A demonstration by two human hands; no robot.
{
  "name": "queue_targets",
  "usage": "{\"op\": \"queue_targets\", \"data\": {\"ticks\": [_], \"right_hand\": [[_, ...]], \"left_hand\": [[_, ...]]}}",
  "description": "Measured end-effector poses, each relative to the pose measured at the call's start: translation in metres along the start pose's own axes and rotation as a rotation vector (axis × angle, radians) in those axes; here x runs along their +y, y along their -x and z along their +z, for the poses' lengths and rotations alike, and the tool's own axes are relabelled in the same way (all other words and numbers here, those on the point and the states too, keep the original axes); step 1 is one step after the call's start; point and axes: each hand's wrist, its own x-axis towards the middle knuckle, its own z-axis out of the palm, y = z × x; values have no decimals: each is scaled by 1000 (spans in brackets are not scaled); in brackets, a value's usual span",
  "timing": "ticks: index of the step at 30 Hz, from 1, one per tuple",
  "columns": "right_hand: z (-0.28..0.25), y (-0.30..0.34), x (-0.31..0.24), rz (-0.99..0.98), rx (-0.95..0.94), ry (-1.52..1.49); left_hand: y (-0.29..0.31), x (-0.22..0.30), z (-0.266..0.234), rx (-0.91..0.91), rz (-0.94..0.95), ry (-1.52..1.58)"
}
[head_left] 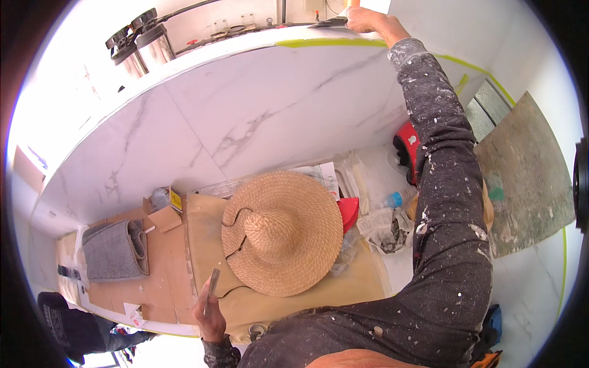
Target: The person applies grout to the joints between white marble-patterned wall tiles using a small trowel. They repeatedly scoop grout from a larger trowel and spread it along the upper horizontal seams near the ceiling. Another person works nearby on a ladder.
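Note:
Stretched far out and up, my right hand point(367, 21) is closed on a dark flat blade, seemingly a putty knife point(331, 23). The blade lies at the ledge on top of the marble-patterned tile wall point(257, 98), where yellow-green masking tape point(331, 43) follows the edge. Low at the left, close to my body, my left hand point(210, 316) grips a narrow flat tool point(213, 283), seen edge-on, perhaps a second putty knife. Beyond that hand a woven straw hat point(282, 233) rests on tan sheeting.
Two metal canisters point(153, 46) and pipes stand behind the ledge. A folded grey mat point(116, 250) and a small open carton point(164, 210) lie on cardboard at left. At right are a red bag point(407, 147) and a stained board point(527, 178). A dark-clothed person point(76, 325) appears lower left.

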Motion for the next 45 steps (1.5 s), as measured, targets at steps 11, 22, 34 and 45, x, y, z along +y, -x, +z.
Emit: {"op": "queue_targets", "data": {"ticks": [11, 22, 34, 45], "right_hand": [[-9, 96, 16, -110, 65, -21], [5, -15, 12, 26, 69, -99], [-29, 36, 38, -101, 111, -137], [11, 2, 34, 154, 90, -31]], "left_hand": [[6, -19, 4, 1, 21, 191], [7, 19, 1, 12, -107, -10], [13, 9, 2, 7, -93, -7], [13, 15, 1, -6, -103, -73]]}}
